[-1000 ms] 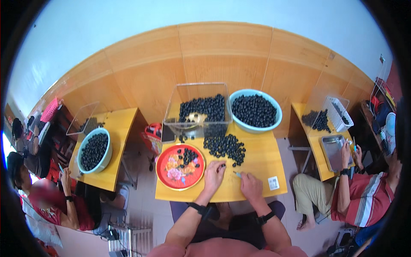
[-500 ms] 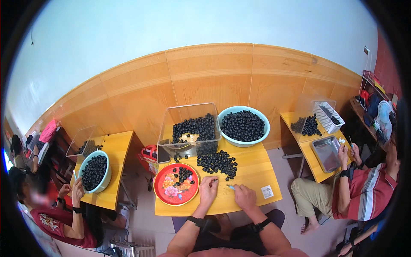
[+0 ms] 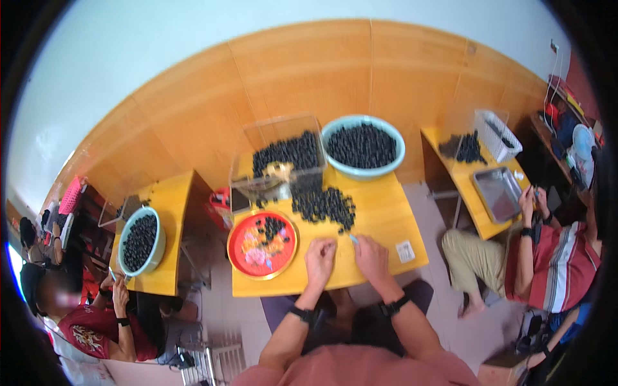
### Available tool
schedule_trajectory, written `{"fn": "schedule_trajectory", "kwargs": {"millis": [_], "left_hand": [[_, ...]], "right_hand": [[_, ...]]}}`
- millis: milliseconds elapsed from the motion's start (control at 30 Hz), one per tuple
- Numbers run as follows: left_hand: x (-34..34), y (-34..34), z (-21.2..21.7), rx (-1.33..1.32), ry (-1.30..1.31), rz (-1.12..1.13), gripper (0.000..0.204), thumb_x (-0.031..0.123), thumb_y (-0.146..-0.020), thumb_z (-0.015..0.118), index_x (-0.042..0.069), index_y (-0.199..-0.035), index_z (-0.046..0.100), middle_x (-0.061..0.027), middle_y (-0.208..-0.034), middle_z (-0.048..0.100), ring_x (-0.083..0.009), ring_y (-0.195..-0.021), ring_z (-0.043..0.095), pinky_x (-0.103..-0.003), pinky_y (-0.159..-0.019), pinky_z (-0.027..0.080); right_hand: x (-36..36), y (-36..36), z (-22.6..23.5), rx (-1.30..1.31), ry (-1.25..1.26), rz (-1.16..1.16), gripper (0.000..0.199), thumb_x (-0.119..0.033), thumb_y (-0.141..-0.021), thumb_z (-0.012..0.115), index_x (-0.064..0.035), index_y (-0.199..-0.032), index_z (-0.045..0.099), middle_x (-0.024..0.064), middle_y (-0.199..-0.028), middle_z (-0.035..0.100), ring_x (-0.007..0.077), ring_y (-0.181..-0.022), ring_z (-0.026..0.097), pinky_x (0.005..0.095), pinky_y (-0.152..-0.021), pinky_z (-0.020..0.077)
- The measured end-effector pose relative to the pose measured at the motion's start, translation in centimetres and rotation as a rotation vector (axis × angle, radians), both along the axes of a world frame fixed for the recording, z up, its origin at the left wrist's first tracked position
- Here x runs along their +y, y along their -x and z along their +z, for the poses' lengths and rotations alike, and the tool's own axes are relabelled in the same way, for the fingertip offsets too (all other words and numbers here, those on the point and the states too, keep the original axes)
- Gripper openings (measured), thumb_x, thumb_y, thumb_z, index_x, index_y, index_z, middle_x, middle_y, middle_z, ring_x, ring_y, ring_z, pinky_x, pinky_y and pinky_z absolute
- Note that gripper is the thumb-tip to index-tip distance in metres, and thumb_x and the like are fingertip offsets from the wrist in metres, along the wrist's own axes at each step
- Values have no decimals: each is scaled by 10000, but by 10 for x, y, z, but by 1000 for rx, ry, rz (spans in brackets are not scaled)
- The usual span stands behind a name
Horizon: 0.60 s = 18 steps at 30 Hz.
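My left hand [image 3: 320, 262] is closed over the front of the yellow table [image 3: 380, 219], its fingertips pinched; what they hold, if anything, is too blurred to make out. Close on its right, my right hand [image 3: 372, 257] wraps round a slim light-blue tool [image 3: 353, 238], whose tip pokes out up and to the left. Beyond both hands lies a loose pile of small round black pieces [image 3: 325, 207], like dark nuts or fruit. Left of my left hand is a red flowered tray [image 3: 239, 262] with several black pieces on it.
Behind the pile stand a clear plastic bin [image 3: 277, 177] and a pale blue basin [image 3: 364, 172], both holding black pieces. A white label [image 3: 405, 251] lies at the table's right. People work at side tables, with a basin [image 3: 154, 254] at left and a metal tray [image 3: 492, 193] at right.
The whole view has shifted, so the table and hands sit higher in the picture. My right hand has turned, and the blue tool now points more away from me. Both hands remain closed.
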<state>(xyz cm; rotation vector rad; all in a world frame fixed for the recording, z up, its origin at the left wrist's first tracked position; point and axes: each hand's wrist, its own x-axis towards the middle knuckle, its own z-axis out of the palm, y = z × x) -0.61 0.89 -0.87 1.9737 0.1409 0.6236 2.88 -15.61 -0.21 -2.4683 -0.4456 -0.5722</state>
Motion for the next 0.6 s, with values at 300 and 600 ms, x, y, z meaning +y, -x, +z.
{"fn": "schedule_trajectory", "kwargs": {"millis": [300,600], "left_hand": [[-3,-10,9,133,289,-70,263,-25,-883,769,-33,-1117,650,-62,-944,705,-109,-853,668,-258,-805,560],[-6,-2,11,152,246,-91,248,-25,-875,767,-20,-1106,677,-61,-950,714,-106,-834,670,-263,-791,561]], "right_hand": [[0,4,15,-96,112,70,51,-137,-935,635,-86,-933,632,95,-754,602,309,-667,665,446,-564,531],[0,11,13,-173,190,164,53,-116,-888,654,-70,-914,662,75,-726,576,249,-658,662,388,-543,534]]}}
